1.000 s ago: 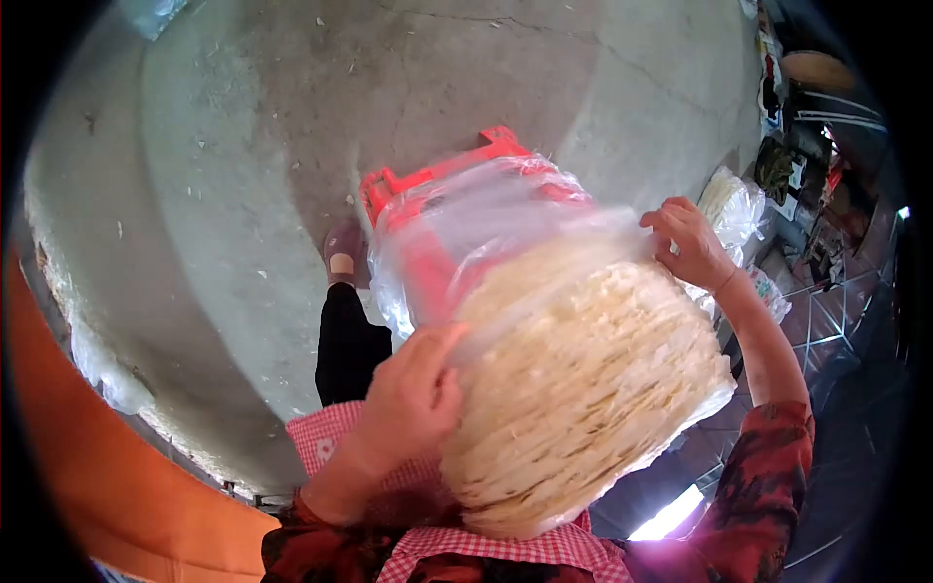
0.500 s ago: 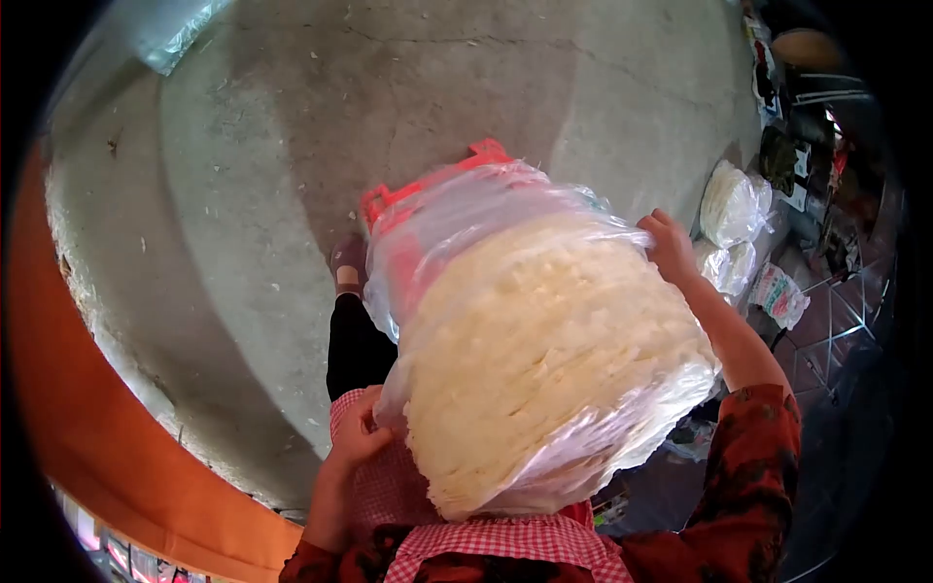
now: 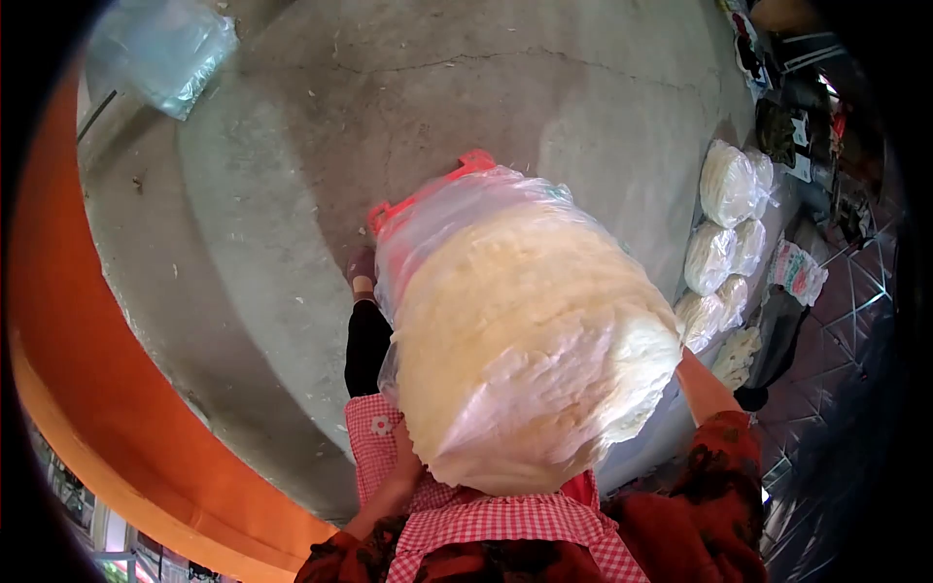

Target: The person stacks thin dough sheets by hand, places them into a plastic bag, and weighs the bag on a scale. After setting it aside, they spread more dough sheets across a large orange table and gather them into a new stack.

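Observation:
In the head view, a bulky cream-coloured layered bundle sits in front of my body. A clear plastic bag covers it, with loose film at the far end and shiny film at the near end. The far end rests over a red plastic frame, perhaps a stool or crate. My left hand is against the bundle's near left side, its fingers hidden behind it. My right hand is at the right side, also mostly hidden, with only the wrist and forearm showing clearly.
Several bagged pale bundles lie on the floor to the right, beside a printed bag. A clear plastic sheet or bag is at the upper left. An orange curved surface borders the left. The concrete floor has a crack.
Both hands have moved from the bag's open edges down along the bundle's sides, out of clear sight. The film covers more of the near end, and the bundle has shifted slightly.

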A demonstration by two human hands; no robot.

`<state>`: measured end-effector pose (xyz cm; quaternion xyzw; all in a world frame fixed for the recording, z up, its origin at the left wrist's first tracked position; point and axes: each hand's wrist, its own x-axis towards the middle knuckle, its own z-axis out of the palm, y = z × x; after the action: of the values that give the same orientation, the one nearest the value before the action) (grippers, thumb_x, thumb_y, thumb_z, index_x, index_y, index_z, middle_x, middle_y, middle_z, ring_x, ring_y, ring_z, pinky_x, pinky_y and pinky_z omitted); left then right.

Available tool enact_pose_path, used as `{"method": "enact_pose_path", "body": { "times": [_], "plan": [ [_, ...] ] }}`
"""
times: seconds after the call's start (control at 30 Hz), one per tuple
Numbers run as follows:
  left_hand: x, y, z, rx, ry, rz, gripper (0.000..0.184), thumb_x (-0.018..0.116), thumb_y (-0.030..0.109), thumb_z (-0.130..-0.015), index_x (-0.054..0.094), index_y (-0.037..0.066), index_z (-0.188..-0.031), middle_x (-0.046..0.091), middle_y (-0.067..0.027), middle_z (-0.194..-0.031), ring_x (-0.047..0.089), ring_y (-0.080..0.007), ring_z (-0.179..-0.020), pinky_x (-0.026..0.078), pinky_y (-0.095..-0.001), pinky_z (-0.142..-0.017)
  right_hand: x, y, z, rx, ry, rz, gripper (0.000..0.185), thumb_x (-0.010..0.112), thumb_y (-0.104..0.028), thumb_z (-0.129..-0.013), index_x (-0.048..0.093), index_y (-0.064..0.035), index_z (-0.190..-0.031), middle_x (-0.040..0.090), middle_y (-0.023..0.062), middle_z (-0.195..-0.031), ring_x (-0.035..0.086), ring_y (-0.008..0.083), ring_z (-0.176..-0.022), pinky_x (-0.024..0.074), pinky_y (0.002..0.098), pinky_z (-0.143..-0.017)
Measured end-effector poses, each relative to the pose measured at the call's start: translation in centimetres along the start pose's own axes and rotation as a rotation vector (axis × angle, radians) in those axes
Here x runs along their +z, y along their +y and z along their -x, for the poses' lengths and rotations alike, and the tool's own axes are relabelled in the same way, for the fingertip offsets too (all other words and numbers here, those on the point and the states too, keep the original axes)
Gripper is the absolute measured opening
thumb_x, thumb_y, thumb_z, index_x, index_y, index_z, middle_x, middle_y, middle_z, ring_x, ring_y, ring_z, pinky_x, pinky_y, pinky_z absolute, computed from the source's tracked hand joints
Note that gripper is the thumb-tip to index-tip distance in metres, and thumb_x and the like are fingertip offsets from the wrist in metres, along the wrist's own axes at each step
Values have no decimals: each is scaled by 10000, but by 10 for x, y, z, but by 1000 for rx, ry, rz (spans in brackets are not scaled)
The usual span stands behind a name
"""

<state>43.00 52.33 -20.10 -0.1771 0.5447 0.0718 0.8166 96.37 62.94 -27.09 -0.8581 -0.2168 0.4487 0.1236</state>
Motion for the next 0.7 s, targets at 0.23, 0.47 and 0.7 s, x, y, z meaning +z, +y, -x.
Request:
{"method": "enact_pose_path", "body": {
  "times": [0.23, 0.47, 0.7],
  "plan": [
    [36, -42, -19, -22, -11, 143, 464, 553, 284, -917, 451, 40, -1299, 535, -58, -1214, 498, -185, -1108, 404, -339, -941, 9, 33, 51, 59, 26, -243, 190, 655, -161, -778, 670, -44, -928, 668, 130, -962, 629, 273, -864, 490, 377, -701],
    [86, -50, -88, 72, 18, 252, 432, 563, 255, -902, 461, 32, -1257, 543, -71, -1163, 508, -186, -1056, 415, -334, -897, 31, 71, 97, 140, 28, -453, 197, 656, -163, -783, 670, -40, -935, 672, 125, -959, 629, 256, -859, 490, 369, -701],
    [97, -54, -90, 138, 51, 223, 400, 572, 227, -886, 471, 24, -1215, 551, -84, -1111, 517, -187, -1004, 426, -329, -854, 29, 82, 121, 149, 29, -590, 203, 657, -165, -787, 670, -36, -943, 677, 120, -956, 628, 239, -854, 489, 361, -701]
  ]
}}
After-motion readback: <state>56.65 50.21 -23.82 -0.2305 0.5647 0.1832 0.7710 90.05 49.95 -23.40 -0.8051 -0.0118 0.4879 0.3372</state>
